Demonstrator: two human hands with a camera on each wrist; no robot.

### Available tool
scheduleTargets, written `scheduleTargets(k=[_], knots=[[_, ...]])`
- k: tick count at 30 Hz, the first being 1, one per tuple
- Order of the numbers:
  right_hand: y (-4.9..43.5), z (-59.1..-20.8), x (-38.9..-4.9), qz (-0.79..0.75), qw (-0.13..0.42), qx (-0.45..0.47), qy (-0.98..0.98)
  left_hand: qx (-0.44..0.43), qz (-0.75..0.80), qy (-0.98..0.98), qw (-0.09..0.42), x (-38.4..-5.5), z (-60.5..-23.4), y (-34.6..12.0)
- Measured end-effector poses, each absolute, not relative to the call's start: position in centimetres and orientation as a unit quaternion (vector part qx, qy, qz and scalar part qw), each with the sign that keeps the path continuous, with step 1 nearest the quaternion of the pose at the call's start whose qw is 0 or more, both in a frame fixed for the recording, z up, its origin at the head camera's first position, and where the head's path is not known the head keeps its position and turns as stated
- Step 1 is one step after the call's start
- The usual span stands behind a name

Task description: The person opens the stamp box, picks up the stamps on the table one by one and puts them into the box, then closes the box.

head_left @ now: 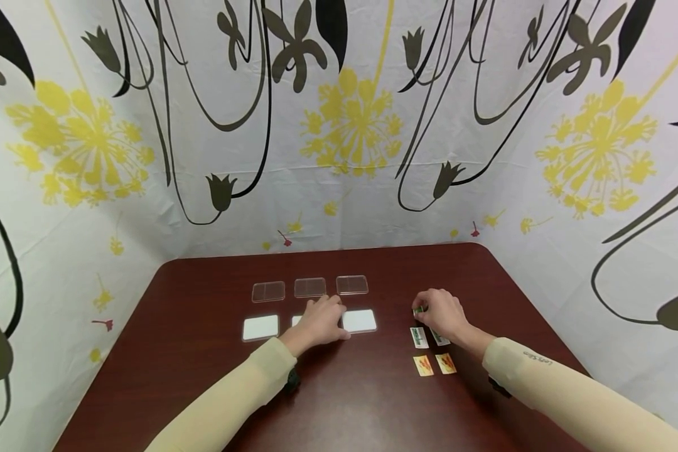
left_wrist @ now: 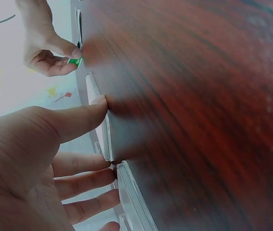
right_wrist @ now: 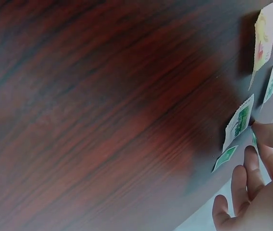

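Observation:
My left hand (head_left: 320,321) reaches over a row of flat plastic cases with white inside. Its thumb touches the near edge of the right case (head_left: 360,321); the other fingers, fairly straight, lie by the gap and the middle case (left_wrist: 134,202), mostly hidden in the head view. The left case (head_left: 261,328) lies beside them. With thumb and fingertips my right hand (head_left: 442,312) pinches a small green stamp (left_wrist: 74,61). Green-and-white stamps (head_left: 419,338) lie under and before this hand, one partly covered. Nearer me are two orange-yellow stamps (head_left: 423,365).
Three clear plastic lids or trays (head_left: 310,287) form a row behind the white-filled cases. The dark reddish wooden table (head_left: 203,389) ends at a rounded back edge, with a flower-patterned white curtain (head_left: 350,213) around it.

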State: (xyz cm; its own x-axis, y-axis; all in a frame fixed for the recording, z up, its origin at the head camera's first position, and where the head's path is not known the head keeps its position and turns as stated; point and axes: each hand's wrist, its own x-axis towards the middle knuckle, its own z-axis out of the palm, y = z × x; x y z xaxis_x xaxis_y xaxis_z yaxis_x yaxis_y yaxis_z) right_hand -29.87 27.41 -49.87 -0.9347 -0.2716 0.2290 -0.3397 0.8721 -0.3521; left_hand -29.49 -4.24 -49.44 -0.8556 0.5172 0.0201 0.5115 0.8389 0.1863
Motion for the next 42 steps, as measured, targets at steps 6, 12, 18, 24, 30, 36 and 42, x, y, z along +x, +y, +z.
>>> scheduleTargets(k=[6,12,18,24,30,36,42], knots=[[27.4,-50.1,-29.9,0.203,0.088,0.153,-0.963,0.269,0.096,0.958,0.014,-29.4,-49.4,-4.2],[27.5,-49.7,-30.2,0.258,0.058,0.14,-0.954,0.268,0.102,0.958,0.012,-29.3,-49.3,-4.2],[27.4,-48.8,-30.6,0.329,0.031,0.123,-0.936,0.266,0.103,0.958,0.012,-29.4,-49.2,-4.2],[26.5,-48.0,-30.6,0.378,0.017,0.111,-0.919,0.267,0.102,0.958,0.012,-29.6,-49.0,-4.2],[25.1,-48.0,-30.7,0.392,0.008,0.115,-0.913,0.266,0.094,0.959,0.011,-29.7,-49.1,-4.0],[23.4,-48.2,-30.7,0.4,0.007,0.129,-0.907,0.263,0.095,0.96,0.015,-29.6,-49.0,-4.0],[21.8,-48.5,-30.7,0.405,-0.005,0.142,-0.903,0.262,0.093,0.961,0.016,-29.6,-49.1,-4.0]])
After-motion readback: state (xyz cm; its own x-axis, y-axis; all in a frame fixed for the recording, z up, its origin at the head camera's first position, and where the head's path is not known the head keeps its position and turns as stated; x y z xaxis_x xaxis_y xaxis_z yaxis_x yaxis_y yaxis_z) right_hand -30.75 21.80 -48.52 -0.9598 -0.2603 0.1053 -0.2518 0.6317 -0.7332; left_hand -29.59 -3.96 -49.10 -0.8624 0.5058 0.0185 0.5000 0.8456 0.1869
